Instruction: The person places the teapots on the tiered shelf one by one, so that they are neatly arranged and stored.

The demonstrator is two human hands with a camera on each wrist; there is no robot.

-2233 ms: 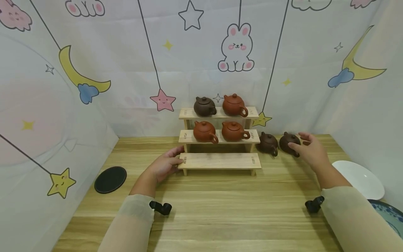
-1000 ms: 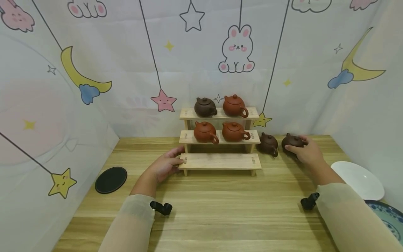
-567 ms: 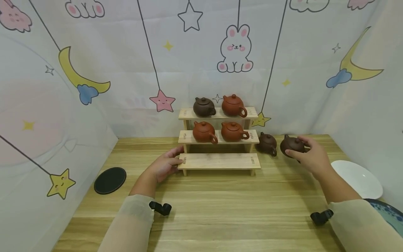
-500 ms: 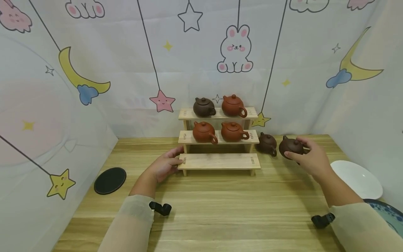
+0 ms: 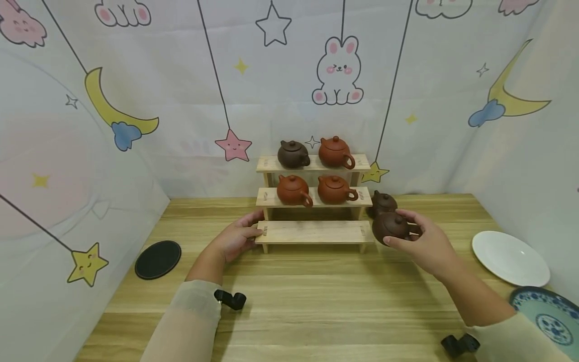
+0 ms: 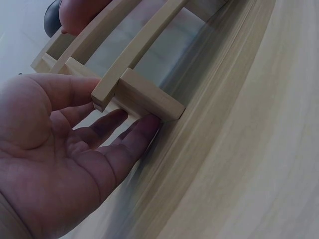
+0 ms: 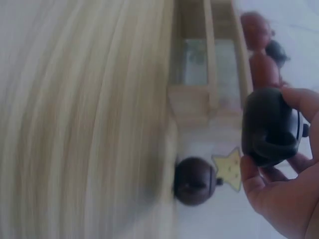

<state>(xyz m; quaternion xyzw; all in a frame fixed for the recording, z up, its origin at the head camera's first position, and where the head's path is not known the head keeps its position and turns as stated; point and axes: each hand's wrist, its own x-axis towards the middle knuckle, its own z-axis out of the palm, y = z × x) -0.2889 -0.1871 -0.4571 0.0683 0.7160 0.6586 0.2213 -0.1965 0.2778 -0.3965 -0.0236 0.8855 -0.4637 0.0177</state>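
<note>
My right hand (image 5: pixel 427 246) holds a dark brown teapot (image 5: pixel 390 227) off the table, by the right end of a three-step wooden display stand (image 5: pixel 316 232). In the right wrist view, fingers and thumb grip this teapot (image 7: pixel 269 124). A second dark brown teapot (image 5: pixel 384 201) stands behind it, partly hidden. My left hand (image 5: pixel 237 236) holds the stand's left end, thumb at the lowest board and curled fingers against the leg (image 6: pixel 149 94). The top step bears a dark teapot (image 5: pixel 293 155) and a reddish one (image 5: pixel 334 152). Two reddish teapots (image 5: pixel 293 190) sit on the middle step; the lowest board is bare.
A black round mat (image 5: pixel 158 259) lies at the left of the wooden table (image 5: pixel 316 306). On the right are a white plate (image 5: pixel 511 259) and a blue-patterned plate (image 5: pixel 549 314), cut off by the frame edge. A printed cloth (image 5: pixel 289 100) hangs behind.
My right hand has gripped the rightmost dark teapot, lifted it and carried it left and nearer, in front of the other dark teapot. My left hand has stayed at the stand.
</note>
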